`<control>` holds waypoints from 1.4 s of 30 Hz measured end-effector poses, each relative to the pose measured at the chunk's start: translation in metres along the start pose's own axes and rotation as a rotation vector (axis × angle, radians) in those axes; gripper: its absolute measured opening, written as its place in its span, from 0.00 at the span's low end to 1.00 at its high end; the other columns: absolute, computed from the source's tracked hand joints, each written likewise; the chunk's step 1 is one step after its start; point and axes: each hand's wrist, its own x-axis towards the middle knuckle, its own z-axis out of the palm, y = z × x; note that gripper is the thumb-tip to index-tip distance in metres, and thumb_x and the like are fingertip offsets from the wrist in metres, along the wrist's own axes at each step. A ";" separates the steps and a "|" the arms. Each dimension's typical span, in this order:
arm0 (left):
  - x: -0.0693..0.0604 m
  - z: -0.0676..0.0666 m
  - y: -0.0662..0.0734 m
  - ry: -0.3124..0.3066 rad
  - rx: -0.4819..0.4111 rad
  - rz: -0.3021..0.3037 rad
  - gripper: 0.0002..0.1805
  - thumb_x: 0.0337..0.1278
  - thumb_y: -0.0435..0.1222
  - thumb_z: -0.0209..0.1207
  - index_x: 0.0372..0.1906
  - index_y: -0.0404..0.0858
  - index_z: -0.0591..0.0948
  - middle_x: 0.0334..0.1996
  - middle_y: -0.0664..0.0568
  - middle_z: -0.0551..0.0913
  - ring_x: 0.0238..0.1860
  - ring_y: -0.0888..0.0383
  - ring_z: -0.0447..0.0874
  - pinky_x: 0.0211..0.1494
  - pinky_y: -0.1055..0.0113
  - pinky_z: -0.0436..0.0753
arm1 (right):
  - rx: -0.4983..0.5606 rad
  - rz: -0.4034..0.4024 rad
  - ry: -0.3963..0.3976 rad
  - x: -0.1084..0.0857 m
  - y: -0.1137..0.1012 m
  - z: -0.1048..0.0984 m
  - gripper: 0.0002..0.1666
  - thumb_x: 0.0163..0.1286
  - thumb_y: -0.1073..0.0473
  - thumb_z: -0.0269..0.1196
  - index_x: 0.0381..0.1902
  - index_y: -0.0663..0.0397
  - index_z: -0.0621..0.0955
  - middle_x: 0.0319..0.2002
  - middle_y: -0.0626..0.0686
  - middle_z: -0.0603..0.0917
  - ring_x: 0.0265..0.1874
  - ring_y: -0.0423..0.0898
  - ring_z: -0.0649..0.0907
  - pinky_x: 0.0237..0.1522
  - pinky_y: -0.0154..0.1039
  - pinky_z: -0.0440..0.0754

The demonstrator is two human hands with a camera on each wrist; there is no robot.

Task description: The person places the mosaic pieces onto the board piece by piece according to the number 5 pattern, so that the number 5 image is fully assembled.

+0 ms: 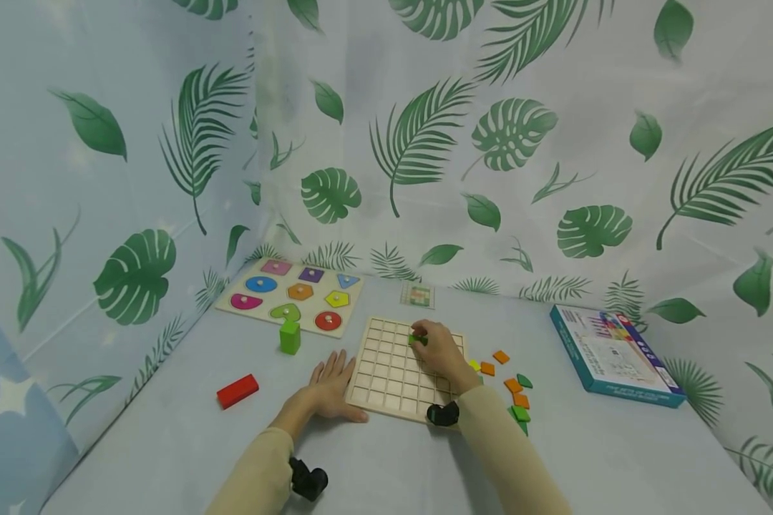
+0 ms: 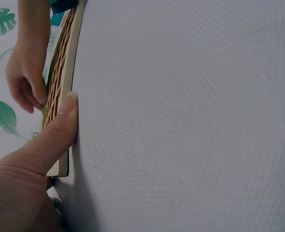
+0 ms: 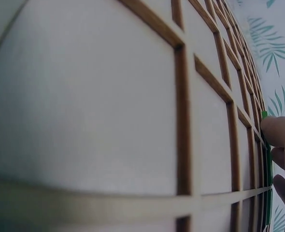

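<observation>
A pale wooden grid board [image 1: 386,372], divided into square cells, lies on the table in the middle of the head view. My left hand [image 1: 331,388] rests beside its left edge, fingers spread. In the left wrist view, the thumb [image 2: 53,137] lies straight against the board's rim. Over the far part of the grid, my right hand [image 1: 438,348] pinches a small green tile [image 1: 414,338]. The right wrist view shows green [image 3: 268,164] at those fingertips, low against the cells; the tile's exact shape is partly hidden by the fingers.
Loose orange [image 1: 512,385], green [image 1: 520,413] and yellow tiles lie right of the board. A pattern card [image 1: 418,294] sits behind it. Leftward are a knob puzzle [image 1: 299,292], a green block [image 1: 290,337] and a red block [image 1: 237,391]. A flat box [image 1: 618,355] lies far right.
</observation>
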 end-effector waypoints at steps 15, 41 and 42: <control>-0.012 -0.010 0.013 -0.018 -0.019 -0.022 0.61 0.40 0.56 0.69 0.73 0.30 0.49 0.73 0.36 0.39 0.73 0.42 0.29 0.71 0.47 0.35 | 0.056 0.051 -0.029 -0.006 -0.001 -0.007 0.20 0.62 0.69 0.62 0.53 0.64 0.76 0.43 0.56 0.82 0.45 0.52 0.80 0.47 0.45 0.80; -0.014 -0.010 0.011 -0.023 -0.014 0.002 0.60 0.42 0.55 0.68 0.73 0.30 0.49 0.73 0.36 0.39 0.73 0.42 0.29 0.71 0.48 0.35 | 0.023 0.089 0.077 -0.038 0.015 -0.047 0.17 0.65 0.68 0.61 0.52 0.67 0.77 0.44 0.61 0.81 0.46 0.57 0.80 0.48 0.53 0.77; -0.013 -0.009 0.011 -0.021 -0.008 -0.002 0.60 0.42 0.55 0.68 0.73 0.30 0.49 0.73 0.36 0.40 0.73 0.42 0.29 0.71 0.48 0.36 | 0.017 0.086 0.082 -0.039 0.016 -0.049 0.17 0.65 0.68 0.61 0.52 0.68 0.77 0.44 0.61 0.82 0.46 0.57 0.80 0.48 0.53 0.77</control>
